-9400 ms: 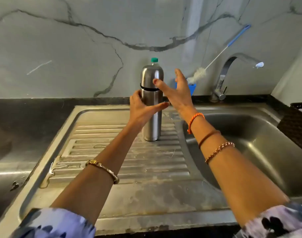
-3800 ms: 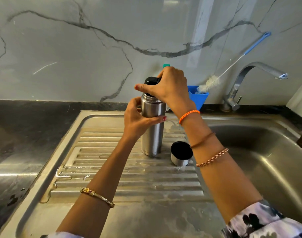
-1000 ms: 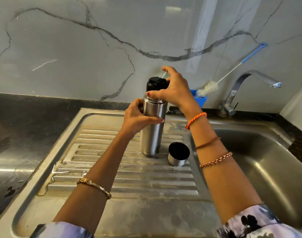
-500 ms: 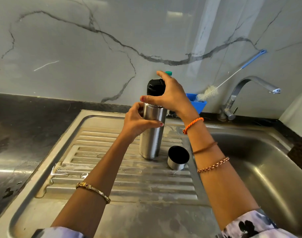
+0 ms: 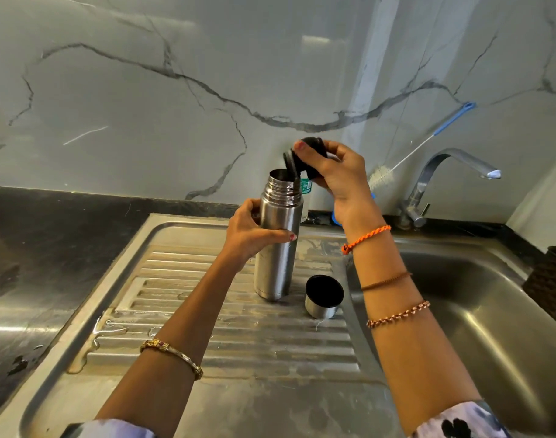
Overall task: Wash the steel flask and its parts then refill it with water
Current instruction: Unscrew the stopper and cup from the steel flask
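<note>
The steel flask (image 5: 278, 245) stands upright on the ribbed drainboard (image 5: 238, 336), its threaded mouth uncovered. My left hand (image 5: 254, 235) wraps around its upper body. My right hand (image 5: 336, 175) holds the black stopper (image 5: 305, 153) tilted, just above and to the right of the flask's mouth. The flask's steel cup lid (image 5: 323, 297) sits mouth up on the drainboard, right of the flask's base.
The sink basin (image 5: 478, 311) lies to the right, with the tap (image 5: 444, 178) behind it. A bottle brush with a blue handle (image 5: 428, 143) leans on the marble wall. A green-labelled bottle (image 5: 305, 188) stands behind the flask. Dark counter (image 5: 49, 248) runs left; a dark woven basket (image 5: 551, 279) sits far right.
The black stopper has come off the flask: my right hand has lifted it up and to the right and tilted it. My left hand still holds the flask body.
</note>
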